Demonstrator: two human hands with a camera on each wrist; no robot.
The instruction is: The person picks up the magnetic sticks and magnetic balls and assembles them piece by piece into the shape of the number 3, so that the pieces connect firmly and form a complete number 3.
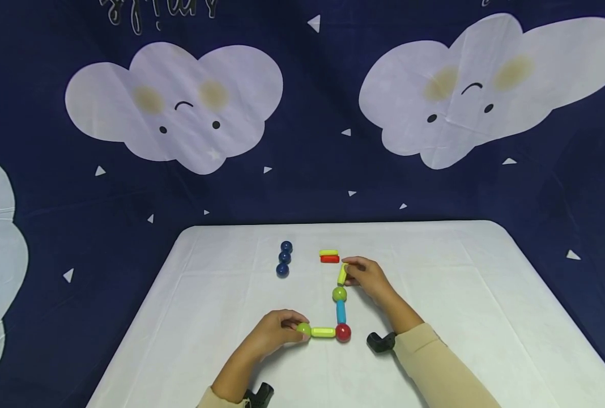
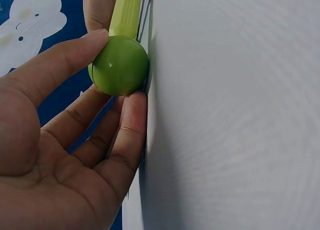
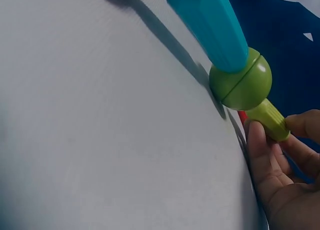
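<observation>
My left hand (image 1: pixel 277 330) pinches a green ball (image 2: pixel 120 65) between thumb and fingers at the left end of a joined chain. From that ball a yellow-green rod (image 1: pixel 323 332) runs right to a red ball (image 1: pixel 343 332). A blue rod (image 1: pixel 340 312) leads from the red ball away from me to a second green ball (image 3: pixel 241 80). With thumb and fingertips, my right hand (image 1: pixel 370 279) pinches a yellow rod (image 3: pixel 270 119), whose near end meets the second green ball. The chain lies at the white table's surface.
Three dark blue balls (image 1: pixel 284 258) stand in a row at the back of the white table (image 1: pixel 205 294). Beside each other, a loose yellow rod (image 1: pixel 328 253) and a red rod (image 1: pixel 330 259) lie just beyond my right hand. A dark blue cloth with clouds (image 1: pixel 312 198) hangs behind.
</observation>
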